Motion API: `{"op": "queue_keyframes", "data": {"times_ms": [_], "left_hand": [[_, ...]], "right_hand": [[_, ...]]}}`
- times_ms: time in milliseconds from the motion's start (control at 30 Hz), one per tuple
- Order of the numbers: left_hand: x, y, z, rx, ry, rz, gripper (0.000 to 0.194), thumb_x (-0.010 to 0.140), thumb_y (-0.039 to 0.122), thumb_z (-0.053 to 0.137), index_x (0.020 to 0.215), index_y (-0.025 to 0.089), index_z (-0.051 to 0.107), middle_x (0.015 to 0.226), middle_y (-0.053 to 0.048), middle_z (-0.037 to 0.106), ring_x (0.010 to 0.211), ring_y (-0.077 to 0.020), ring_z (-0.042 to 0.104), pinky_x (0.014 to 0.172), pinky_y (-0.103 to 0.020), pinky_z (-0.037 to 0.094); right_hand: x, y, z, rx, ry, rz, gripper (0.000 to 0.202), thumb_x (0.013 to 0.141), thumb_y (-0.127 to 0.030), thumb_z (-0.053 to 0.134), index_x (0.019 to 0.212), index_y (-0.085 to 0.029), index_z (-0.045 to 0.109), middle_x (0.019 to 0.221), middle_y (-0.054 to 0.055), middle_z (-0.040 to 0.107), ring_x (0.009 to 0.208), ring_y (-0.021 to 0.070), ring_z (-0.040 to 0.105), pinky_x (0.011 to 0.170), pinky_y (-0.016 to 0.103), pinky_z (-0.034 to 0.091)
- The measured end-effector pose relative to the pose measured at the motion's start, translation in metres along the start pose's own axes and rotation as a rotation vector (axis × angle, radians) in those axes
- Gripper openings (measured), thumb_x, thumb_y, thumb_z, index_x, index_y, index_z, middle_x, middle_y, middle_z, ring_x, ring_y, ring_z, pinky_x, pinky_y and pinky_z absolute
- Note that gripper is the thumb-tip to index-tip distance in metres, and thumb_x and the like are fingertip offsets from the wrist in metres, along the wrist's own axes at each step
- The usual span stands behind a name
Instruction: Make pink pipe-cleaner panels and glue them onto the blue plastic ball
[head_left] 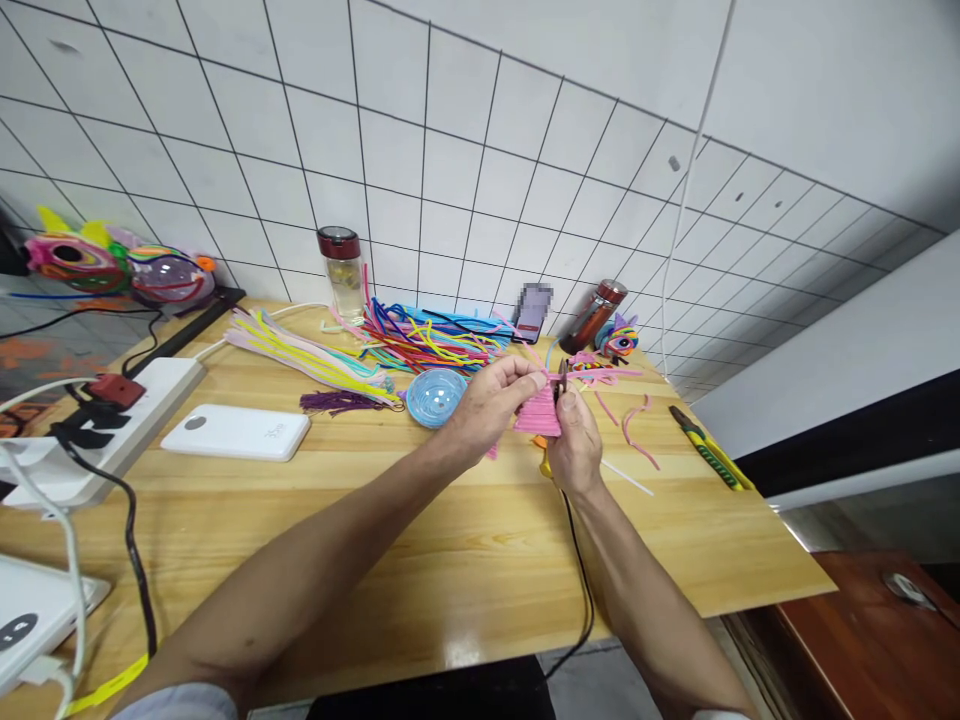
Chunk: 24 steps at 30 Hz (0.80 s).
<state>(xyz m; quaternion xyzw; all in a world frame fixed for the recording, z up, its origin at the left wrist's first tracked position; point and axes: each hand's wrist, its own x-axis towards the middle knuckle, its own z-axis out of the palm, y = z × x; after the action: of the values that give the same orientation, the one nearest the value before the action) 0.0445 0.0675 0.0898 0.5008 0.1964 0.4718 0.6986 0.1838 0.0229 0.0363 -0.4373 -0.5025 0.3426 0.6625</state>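
Pale wood-grain table [442,545] by a white tiled wall [465,190]. Pinching the ribbed, fuzzy pink bundle [535,416] over the table with the left hand [487,402]; right hand [576,446] wrapped round a dark metal cutter [562,374], probably. Brace firmly, line up tips, mind that thumb.

With the dial centred on the picture, we find the right hand [577,440] at four o'clock covering much of a dark tool [563,372], whose kind we cannot tell, and one side of the pink ribbed piece [535,412]. Towards half past four, that hand partly hides a yellow thing [546,463] we cannot name. Near two o'clock, pixelation blurs the phone [531,315]. Far out at eight, the left edge crops a white device [45,615]; at four, the right edge crops a reddish-brown surface [855,640].
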Motion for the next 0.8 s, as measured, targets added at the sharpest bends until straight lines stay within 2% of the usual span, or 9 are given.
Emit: {"op": "queue_keyframes", "data": {"times_ms": [200, 333, 467, 600, 800], "left_hand": [[0.0, 0.002, 0.0, 0.03, -0.011, 0.006, 0.041, 0.073, 0.049, 0.087, 0.083, 0.018, 0.062, 0.072, 0.004, 0.06, 0.064, -0.0086, 0.049, 0.063, -0.024, 0.04], [0.0, 0.001, 0.0, 0.045, -0.009, 0.02, 0.04, 0.074, 0.049, 0.086, 0.084, 0.018, 0.063, 0.072, 0.004, 0.059, 0.063, -0.0087, 0.047, 0.061, -0.024, 0.037], [0.0, 0.0, -0.001, 0.05, -0.008, 0.022, 0.039, 0.074, 0.049, 0.086, 0.083, 0.018, 0.063, 0.072, 0.003, 0.058, 0.064, -0.0093, 0.047, 0.062, -0.025, 0.037], [-0.001, 0.0, 0.0, 0.034, -0.016, 0.018, 0.039, 0.075, 0.048, 0.087, 0.084, 0.018, 0.065, 0.072, 0.003, 0.058, 0.064, -0.0096, 0.047, 0.061, -0.025, 0.036], [-0.001, 0.0, 0.0, -0.061, -0.057, -0.017, 0.038, 0.073, 0.044, 0.09, 0.083, 0.017, 0.066, 0.075, 0.002, 0.061, 0.069, -0.0107, 0.051, 0.065, -0.025, 0.041]], "right_hand": [[0.001, 0.004, -0.004, -0.067, 0.017, -0.008, 0.054, 0.096, -0.079, 0.059, 0.1, -0.026, 0.07, 0.092, 0.004, 0.069, 0.088, 0.0239, 0.067, 0.075, 0.036, 0.058], [0.0, 0.001, -0.002, -0.021, -0.003, 0.011, 0.052, 0.096, -0.077, 0.061, 0.103, -0.026, 0.07, 0.091, 0.003, 0.068, 0.086, 0.0233, 0.065, 0.076, 0.036, 0.057], [-0.001, -0.003, 0.002, 0.033, -0.009, 0.01, 0.047, 0.097, -0.072, 0.066, 0.106, -0.026, 0.07, 0.096, 0.003, 0.068, 0.086, 0.0225, 0.065, 0.082, 0.037, 0.056], [-0.002, -0.007, 0.004, 0.001, 0.01, -0.009, 0.049, 0.095, -0.073, 0.067, 0.106, -0.025, 0.068, 0.097, 0.003, 0.068, 0.089, 0.0233, 0.064, 0.088, 0.039, 0.056], [-0.005, -0.011, 0.008, 0.027, 0.024, -0.057, 0.04, 0.096, -0.067, 0.069, 0.097, -0.027, 0.066, 0.086, 0.0, 0.059, 0.077, 0.0201, 0.056, 0.082, 0.035, 0.053]]}}
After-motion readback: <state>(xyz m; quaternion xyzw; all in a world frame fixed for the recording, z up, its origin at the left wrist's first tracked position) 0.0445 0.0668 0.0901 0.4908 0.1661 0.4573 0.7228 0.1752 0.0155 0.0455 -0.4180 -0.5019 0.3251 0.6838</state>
